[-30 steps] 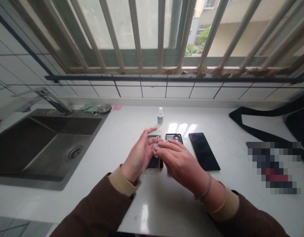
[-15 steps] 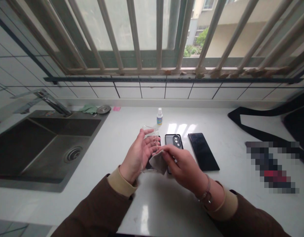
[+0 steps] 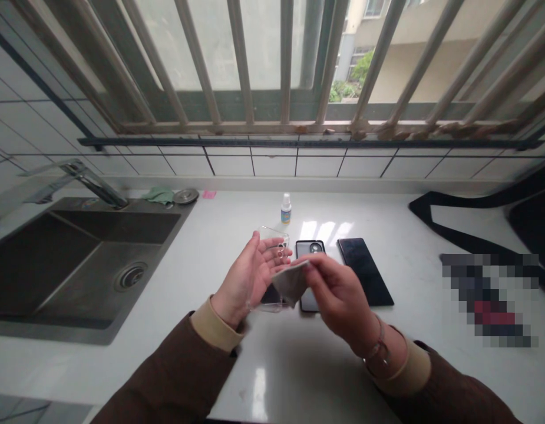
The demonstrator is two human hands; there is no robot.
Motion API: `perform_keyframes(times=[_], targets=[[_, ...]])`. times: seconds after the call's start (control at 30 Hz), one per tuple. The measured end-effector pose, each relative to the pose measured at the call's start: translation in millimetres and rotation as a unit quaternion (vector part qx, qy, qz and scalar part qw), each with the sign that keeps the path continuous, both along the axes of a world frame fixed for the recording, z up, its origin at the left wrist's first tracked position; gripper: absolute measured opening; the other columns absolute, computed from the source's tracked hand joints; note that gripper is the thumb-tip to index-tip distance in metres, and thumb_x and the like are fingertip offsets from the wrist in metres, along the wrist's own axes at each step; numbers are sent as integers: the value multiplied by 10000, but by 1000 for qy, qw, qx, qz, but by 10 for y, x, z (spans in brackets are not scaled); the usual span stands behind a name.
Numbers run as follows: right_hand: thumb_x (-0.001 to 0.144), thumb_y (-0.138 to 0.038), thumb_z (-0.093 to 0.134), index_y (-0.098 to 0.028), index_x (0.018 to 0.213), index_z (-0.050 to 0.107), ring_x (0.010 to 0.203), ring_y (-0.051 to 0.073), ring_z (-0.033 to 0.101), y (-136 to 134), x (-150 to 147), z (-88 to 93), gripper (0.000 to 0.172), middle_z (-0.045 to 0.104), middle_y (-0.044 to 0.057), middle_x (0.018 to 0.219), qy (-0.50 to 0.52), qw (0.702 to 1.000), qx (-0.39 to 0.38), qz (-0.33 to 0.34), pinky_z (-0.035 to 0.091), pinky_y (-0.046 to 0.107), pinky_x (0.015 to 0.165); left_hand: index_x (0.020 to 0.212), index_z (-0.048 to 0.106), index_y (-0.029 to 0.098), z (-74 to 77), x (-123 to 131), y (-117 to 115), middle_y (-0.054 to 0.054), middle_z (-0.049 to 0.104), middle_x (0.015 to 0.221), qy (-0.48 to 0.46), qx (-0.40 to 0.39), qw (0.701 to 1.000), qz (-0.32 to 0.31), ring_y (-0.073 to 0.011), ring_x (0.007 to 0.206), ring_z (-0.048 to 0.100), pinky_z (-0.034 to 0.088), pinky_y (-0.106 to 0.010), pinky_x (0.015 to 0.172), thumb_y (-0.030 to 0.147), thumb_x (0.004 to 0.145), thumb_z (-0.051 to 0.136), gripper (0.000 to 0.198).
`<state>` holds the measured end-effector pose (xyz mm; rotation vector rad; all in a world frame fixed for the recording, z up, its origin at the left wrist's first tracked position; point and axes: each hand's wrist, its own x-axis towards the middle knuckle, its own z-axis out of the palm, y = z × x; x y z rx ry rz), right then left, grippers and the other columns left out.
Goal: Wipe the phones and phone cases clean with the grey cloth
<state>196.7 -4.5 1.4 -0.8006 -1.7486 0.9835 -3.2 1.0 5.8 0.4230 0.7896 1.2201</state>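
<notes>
My left hand holds a clear phone case, its palm turned up and fingers seen through the plastic. In my right hand a grey cloth is pinched between thumb and fingers, hanging over the lower part of the clear case. A black-framed phone case with a camera cutout lies on the counter, partly hidden behind my right hand. Right of it is a flat black phone or tablet. Beneath the clear case a dark object shows, mostly covered.
A small white spray bottle stands behind my hands on the white counter. To the left are a steel sink, a faucet, a green cloth and a drain cover. A black strap lies at right.
My right hand has shifted a little right with the grey cloth, which now hangs more spread out. The clear case has moved slightly right, and more of the black-framed case's lower end shows.
</notes>
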Motion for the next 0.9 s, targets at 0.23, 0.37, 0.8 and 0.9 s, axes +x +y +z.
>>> perform_keyframes(times=[0.23, 0.37, 0.8, 0.9], targets=[[1105, -502, 560, -258, 1199, 727, 1130, 271, 723, 278, 74, -106, 310, 760, 98, 1187, 134, 971, -68, -184, 640, 460, 954, 1267, 753, 67, 33, -5, -149, -252, 776, 1119, -21, 30, 956, -291, -257, 945, 762, 596, -350, 880, 634, 1105, 394, 690], [1104, -554, 554, -268, 1166, 737, 1025, 261, 766, 169, -13, -85, 346, 785, 97, 1204, 111, 985, -130, -31, 676, 410, 792, 1211, 793, 61, 52, 7, -182, -256, 767, 1085, -27, 28, 943, -331, -261, 941, 748, 591, -337, 857, 652, 1109, 349, 746], [1106, -515, 582, -264, 1138, 744, 1041, 241, 775, 202, 8, -200, 300, 807, 85, 1230, 152, 979, -132, -2, 646, 444, 941, 1166, 776, 44, 122, -94, -96, -234, 774, 994, -78, -26, 964, -252, -236, 819, 746, 601, -327, 783, 637, 1092, 417, 697], [1081, -528, 615, -249, 1129, 724, 947, 225, 767, 256, 24, -213, 304, 808, 76, 1137, 168, 971, -165, -37, 662, 406, 847, 1200, 736, -1, 97, -131, -45, -266, 775, 1030, -96, -38, 969, -227, -245, 834, 772, 622, -337, 837, 629, 1089, 438, 705]])
